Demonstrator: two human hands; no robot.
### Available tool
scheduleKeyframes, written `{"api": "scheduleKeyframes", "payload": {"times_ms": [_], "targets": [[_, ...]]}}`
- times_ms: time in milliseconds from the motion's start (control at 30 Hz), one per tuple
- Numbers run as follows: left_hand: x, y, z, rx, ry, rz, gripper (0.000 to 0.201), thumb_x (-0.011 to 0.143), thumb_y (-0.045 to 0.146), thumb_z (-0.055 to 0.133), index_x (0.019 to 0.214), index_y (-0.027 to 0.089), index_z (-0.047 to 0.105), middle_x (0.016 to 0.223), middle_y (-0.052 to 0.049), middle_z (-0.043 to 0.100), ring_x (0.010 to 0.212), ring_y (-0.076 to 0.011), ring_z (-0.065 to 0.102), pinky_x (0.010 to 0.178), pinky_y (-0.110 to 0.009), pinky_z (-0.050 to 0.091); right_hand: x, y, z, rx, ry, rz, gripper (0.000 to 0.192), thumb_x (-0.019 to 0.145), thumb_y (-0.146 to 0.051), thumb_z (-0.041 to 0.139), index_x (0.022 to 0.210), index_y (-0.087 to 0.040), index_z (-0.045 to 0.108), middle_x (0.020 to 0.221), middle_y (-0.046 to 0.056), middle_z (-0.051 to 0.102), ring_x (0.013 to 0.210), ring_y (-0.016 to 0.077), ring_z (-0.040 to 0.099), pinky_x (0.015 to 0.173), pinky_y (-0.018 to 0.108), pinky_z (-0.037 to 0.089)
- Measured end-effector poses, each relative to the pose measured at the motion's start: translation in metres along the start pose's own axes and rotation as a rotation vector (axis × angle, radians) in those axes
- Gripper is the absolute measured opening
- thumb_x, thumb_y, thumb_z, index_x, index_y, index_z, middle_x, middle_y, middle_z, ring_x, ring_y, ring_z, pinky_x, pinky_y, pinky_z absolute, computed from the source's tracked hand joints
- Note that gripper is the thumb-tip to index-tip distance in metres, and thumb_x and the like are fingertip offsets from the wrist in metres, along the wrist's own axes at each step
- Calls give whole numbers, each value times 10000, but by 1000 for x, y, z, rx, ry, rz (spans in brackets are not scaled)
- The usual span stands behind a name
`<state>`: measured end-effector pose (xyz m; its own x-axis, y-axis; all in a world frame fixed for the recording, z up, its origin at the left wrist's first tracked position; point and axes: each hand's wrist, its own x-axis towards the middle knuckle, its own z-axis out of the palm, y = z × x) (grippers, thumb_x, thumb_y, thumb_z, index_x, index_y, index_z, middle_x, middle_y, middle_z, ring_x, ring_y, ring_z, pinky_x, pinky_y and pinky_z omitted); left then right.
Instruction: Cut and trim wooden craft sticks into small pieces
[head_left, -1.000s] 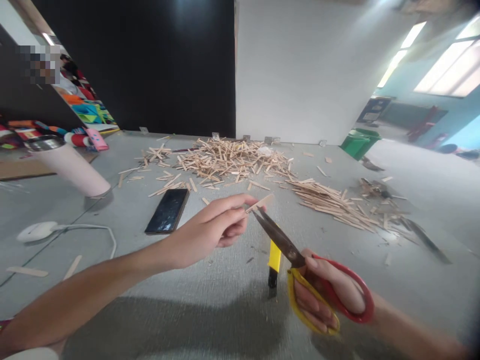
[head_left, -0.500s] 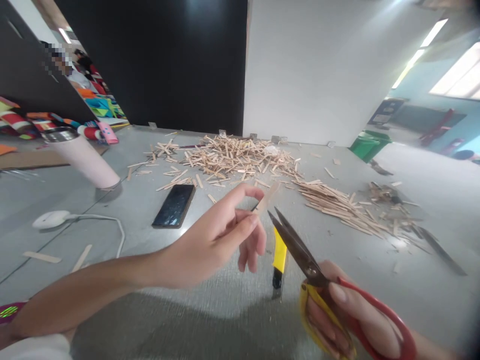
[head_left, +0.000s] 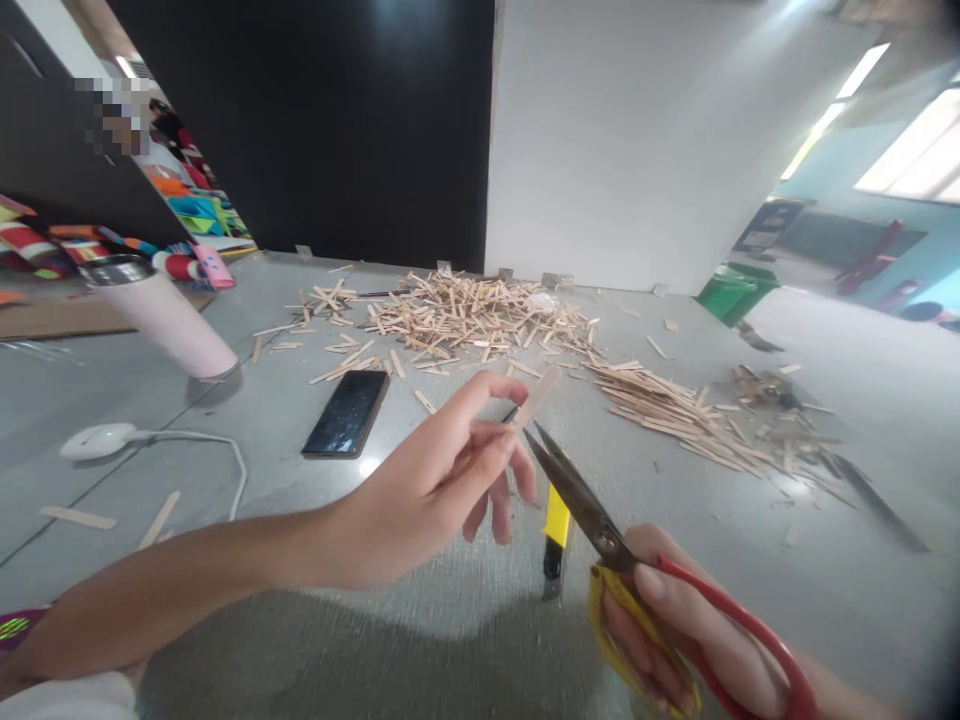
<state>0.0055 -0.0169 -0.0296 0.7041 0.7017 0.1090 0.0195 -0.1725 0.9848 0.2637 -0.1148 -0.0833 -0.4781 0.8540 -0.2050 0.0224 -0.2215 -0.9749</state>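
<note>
My left hand (head_left: 435, 480) pinches a flat wooden craft stick (head_left: 537, 398) between thumb and fingers, its free end pointing up and right. A thin dark piece shows beside the stick at the fingertips; I cannot make out what it is. In my right hand (head_left: 682, 610) is a pair of scissors (head_left: 606, 541) with one yellow and one red handle loop. The blades are slightly apart, and their tips are close to the lower part of the stick, near my left thumb. Below the blades a yellow and black utility knife (head_left: 556, 530) lies on the table, partly hidden.
A heap of wooden sticks (head_left: 480, 318) lies at the back, with a row of sticks (head_left: 675, 415) to its right. A phone (head_left: 346, 413), a pink bottle (head_left: 166, 322) and a white corded device (head_left: 97, 440) are on the left. A long blade (head_left: 881, 505) lies far right.
The scissors have moved left and slightly down, bringing their tips nearer the craft stick. My left hand has barely moved and keeps its pinch.
</note>
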Motion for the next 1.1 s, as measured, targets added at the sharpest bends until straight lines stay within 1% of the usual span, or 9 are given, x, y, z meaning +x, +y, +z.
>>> {"api": "scheduleKeyframes", "payload": {"times_ms": [100, 167, 233, 333, 433, 567, 767, 967, 1100], "targets": [[0, -1, 1, 34, 36, 14, 174, 1179, 393, 392, 1341, 343, 434, 1022, 16, 704, 690, -111, 706, 542, -209, 496, 0, 1, -1, -6, -43, 0, 754, 996, -831, 430, 597, -212, 590, 450, -32, 447, 378, 111, 428, 397, 248, 345], [0, -2, 1, 89, 73, 52, 172, 1179, 387, 392, 1335, 334, 440, 1020, 13, 700, 710, -117, 693, 557, -221, 496, 0, 1, -1, -11, -34, 3, 747, 994, -831, 435, 597, -216, 582, 449, -35, 442, 379, 111, 424, 396, 249, 343], [1, -3, 0, 202, 137, 110, 164, 1176, 361, 399, 1309, 306, 477, 907, 31, 655, 686, -114, 633, 584, -232, 483, -1, 0, 1, -13, 5, 3, 729, 991, -827, 455, 598, -223, 567, 448, -36, 442, 390, 113, 418, 397, 249, 328], [3, -3, -2, 418, 273, 172, 210, 1164, 312, 419, 1256, 260, 601, 743, 56, 520, 600, -106, 488, 559, -248, 399, -3, -1, 4, -11, 35, -7, 716, 1004, -812, 452, 605, -227, 560, 453, -36, 442, 404, 115, 415, 409, 254, 316], [4, 1, -5, 528, 334, 213, 283, 1143, 252, 438, 1252, 248, 699, 741, 45, 523, 598, -108, 459, 560, -264, 364, -4, -2, 5, -19, 17, -25, 705, 1024, -788, 448, 615, -225, 560, 457, -40, 442, 408, 113, 418, 428, 258, 325], [3, 4, -6, 562, 326, 236, 333, 1141, 234, 444, 1292, 265, 739, 846, 14, 567, 691, -118, 518, 602, -262, 392, -6, -2, 3, -47, -1, -47, 689, 1036, -775, 439, 621, -234, 534, 479, -40, 446, 431, 116, 420, 457, 266, 342], [1, 1, -6, 471, 349, 304, 319, 1136, 251, 493, 1333, 258, 744, 946, -17, 558, 759, -125, 559, 617, -241, 449, -3, 2, 1, -59, 4, -66, 660, 1068, -738, 403, 662, -234, 535, 505, -35, 458, 441, 124, 429, 464, 275, 345], [3, 4, -7, 468, 304, 196, 207, 1103, 274, 572, 1188, 217, 753, 1012, -39, 716, 822, -143, 659, 732, -257, 528, -5, -3, 3, -75, -2, -49, 637, 1061, -757, 400, 708, -241, 522, 550, -24, 506, 476, 131, 450, 494, 282, 370], [1, 9, -7, 346, 237, 83, 190, 1089, 327, 618, 1199, 210, 719, 951, -21, 781, 775, -133, 696, 680, -234, 553, -7, -4, 5, -113, 33, -32, 625, 1072, -749, 381, 739, -240, 522, 570, -27, 499, 501, 138, 450, 520, 292, 376]]}}
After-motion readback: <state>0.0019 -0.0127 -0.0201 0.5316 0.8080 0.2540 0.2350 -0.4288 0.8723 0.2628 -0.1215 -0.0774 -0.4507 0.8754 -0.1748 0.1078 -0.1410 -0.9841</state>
